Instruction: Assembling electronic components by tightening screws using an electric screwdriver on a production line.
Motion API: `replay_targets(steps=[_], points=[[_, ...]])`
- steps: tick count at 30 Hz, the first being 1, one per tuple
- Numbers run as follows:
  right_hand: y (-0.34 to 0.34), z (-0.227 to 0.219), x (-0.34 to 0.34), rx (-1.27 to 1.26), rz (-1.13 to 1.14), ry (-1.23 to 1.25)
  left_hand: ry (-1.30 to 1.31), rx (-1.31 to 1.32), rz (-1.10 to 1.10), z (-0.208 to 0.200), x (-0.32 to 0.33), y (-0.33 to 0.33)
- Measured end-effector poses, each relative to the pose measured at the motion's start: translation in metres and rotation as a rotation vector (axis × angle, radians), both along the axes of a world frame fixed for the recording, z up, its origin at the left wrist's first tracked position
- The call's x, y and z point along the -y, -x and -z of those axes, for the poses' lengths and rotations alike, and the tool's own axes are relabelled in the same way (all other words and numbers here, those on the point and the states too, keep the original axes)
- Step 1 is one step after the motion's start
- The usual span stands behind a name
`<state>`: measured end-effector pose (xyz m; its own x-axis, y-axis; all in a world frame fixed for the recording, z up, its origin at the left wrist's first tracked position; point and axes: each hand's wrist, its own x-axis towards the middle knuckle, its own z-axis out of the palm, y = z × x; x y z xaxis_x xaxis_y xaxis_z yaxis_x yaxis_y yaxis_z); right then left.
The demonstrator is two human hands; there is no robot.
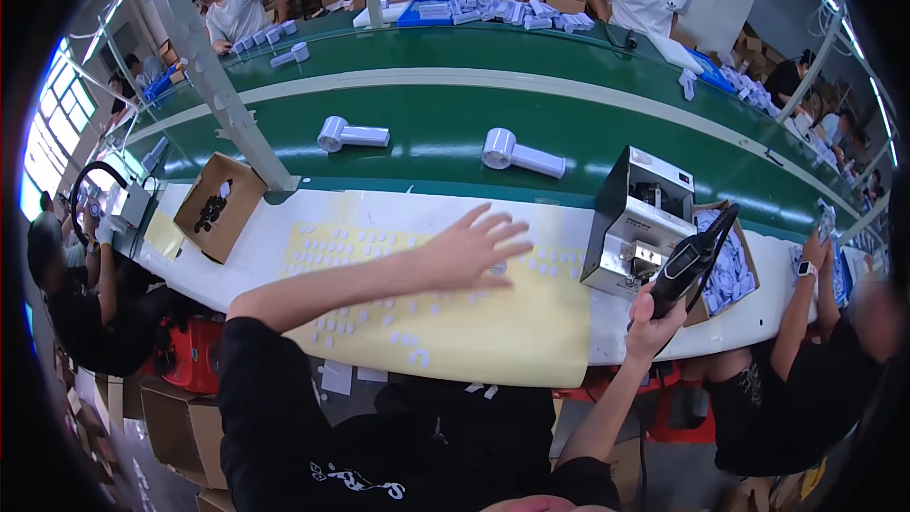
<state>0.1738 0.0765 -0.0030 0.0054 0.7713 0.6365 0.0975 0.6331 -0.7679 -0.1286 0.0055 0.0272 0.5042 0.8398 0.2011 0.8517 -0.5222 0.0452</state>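
My left hand (466, 254) is stretched over the yellow sheet (531, 341) with its fingers spread and nothing in them. Rows of small white oval pieces (353, 251) lie on that sheet, partly hidden by my forearm. In my right hand (656, 330) is a black corded electric screwdriver (684, 270), held by its body and tilted up to the right. Just behind the tool stands a metal box-shaped machine (616, 245), which looks like a screw feeder.
A carton of white parts (728, 270) stands right of the machine. An open cardboard box (220, 209) with black pieces is at the left, beside a metal post (223, 85). Two white handheld-fan-shaped parts (353, 136) (523, 154) lie on the green belt (427, 156). Co-workers sit around.
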Motion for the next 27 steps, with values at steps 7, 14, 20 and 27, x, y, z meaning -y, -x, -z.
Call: replay_targets(steps=[7, 14, 20, 27], points=[[0.013, -0.004, 0.005, 0.052, 0.0, -0.026, 0.236, 0.056, -0.09, 0.032, 0.084, 0.026], [0.013, -0.002, 0.004, 0.089, 0.008, 0.139, 0.205, 0.053, -0.078, 0.03, 0.055, 0.054], [0.014, -0.014, 0.005, -0.016, -0.061, 0.143, 0.168, 0.035, -0.04, 0.028, 0.05, 0.052], [0.006, -0.016, 0.011, -0.139, -0.107, 0.084, -0.101, 0.501, -0.252, -0.019, 0.008, 0.095]])
